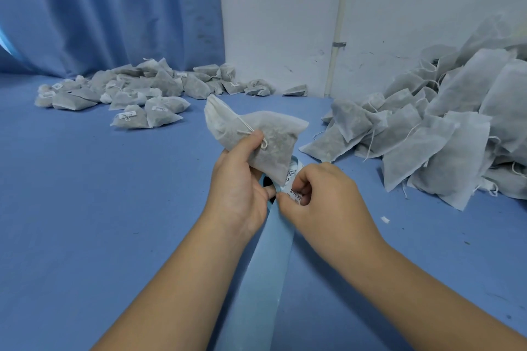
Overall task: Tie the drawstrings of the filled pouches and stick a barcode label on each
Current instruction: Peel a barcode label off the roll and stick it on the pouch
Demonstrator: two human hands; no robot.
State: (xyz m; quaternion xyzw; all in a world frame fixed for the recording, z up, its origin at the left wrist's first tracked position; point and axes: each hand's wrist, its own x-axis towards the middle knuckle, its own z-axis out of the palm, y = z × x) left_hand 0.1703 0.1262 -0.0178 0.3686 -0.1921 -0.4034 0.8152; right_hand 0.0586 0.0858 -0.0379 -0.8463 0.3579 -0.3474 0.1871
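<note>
My left hand (239, 188) grips a filled white pouch (273, 137) with its drawstring tied in a knot, held up above the blue surface. Under the pouch sits a label roll (293, 171) whose pale blue backing strip (268, 259) runs toward me between my arms. My right hand (322, 196) pinches a white barcode label (296, 195) at the strip, its fingers curled around the label. Part of the roll is hidden behind the pouch and my fingers.
A heap of pouches with loose drawstrings (445, 134) lies at the right against the white wall. Labelled, tied pouches (134, 94) lie scattered at the back left before a blue curtain (108, 8). A small white scrap (385, 220) lies on the blue surface (85, 208).
</note>
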